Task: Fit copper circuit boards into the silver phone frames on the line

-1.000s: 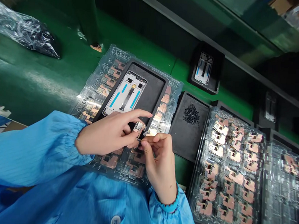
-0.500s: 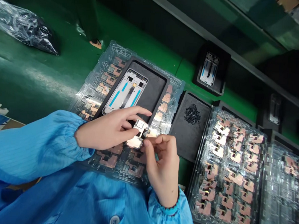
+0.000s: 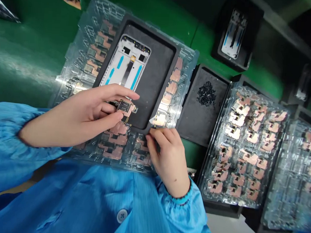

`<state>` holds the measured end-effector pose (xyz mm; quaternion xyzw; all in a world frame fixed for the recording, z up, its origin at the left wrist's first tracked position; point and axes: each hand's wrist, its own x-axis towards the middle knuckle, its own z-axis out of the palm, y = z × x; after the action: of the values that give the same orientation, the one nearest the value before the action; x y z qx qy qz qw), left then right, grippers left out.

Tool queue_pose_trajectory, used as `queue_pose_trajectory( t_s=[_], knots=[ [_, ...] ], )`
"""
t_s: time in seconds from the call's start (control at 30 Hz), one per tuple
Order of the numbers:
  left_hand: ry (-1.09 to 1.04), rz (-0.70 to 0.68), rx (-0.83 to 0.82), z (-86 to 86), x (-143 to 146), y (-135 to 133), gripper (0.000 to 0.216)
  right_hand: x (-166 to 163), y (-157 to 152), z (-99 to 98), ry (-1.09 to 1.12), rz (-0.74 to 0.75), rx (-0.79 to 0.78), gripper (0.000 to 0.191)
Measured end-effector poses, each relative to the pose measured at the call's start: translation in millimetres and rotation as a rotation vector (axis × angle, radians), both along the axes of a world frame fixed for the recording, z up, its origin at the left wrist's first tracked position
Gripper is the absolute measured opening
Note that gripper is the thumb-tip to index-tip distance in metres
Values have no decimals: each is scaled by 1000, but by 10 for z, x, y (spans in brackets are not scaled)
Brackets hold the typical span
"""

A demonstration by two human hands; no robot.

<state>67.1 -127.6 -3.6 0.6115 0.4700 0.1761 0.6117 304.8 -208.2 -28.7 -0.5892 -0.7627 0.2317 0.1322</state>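
Observation:
My left hand (image 3: pixel 85 111) holds a small phone circuit board (image 3: pixel 126 107), copper-coloured with a dark component area, between thumb and fingers. It hovers over the lower end of a phone frame (image 3: pixel 127 64), which is white with blue strips and lies in a black tray (image 3: pixel 159 75). My right hand (image 3: pixel 167 153) is closed in a pinch by the tray's lower right corner, apart from the board. What its fingertips hold, if anything, is hidden. Beneath the black tray lies a clear plastic tray (image 3: pixel 82 46) with several more boards in its slots.
To the right, a black tray (image 3: pixel 189 121) carries a pile of small black pieces (image 3: pixel 206 93). Beyond it stand clear trays of boards (image 3: pixel 247 163) (image 3: pixel 284 192). Another phone frame (image 3: pixel 234 37) sits in a black box at the back. A dark plastic bag (image 3: pixel 3 7) lies far left.
My hands have moved apart: the left carries the board away from the right fingertips, and the board now shows a different, copper-coloured look. The whole view has also shifted.

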Motion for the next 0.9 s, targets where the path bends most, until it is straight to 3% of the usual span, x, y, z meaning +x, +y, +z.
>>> queue_pose_trajectory(
  t_s=[0.23,0.53,0.77,0.9],
  knots=[
    [41,51,54,-36,-136,-40,45,10,49,-20,84,-10,8,24],
    [10,68,-13,-39,-143,-48,42,-105,4,-119,-23,-25,97,15],
    [-51,61,-41,-106,-140,-45,44,-263,-33,-159,-196,-6,93,20],
    [-54,7,-54,-48,-102,-38,44,-187,27,-64,11,-40,84,18]
  ],
)
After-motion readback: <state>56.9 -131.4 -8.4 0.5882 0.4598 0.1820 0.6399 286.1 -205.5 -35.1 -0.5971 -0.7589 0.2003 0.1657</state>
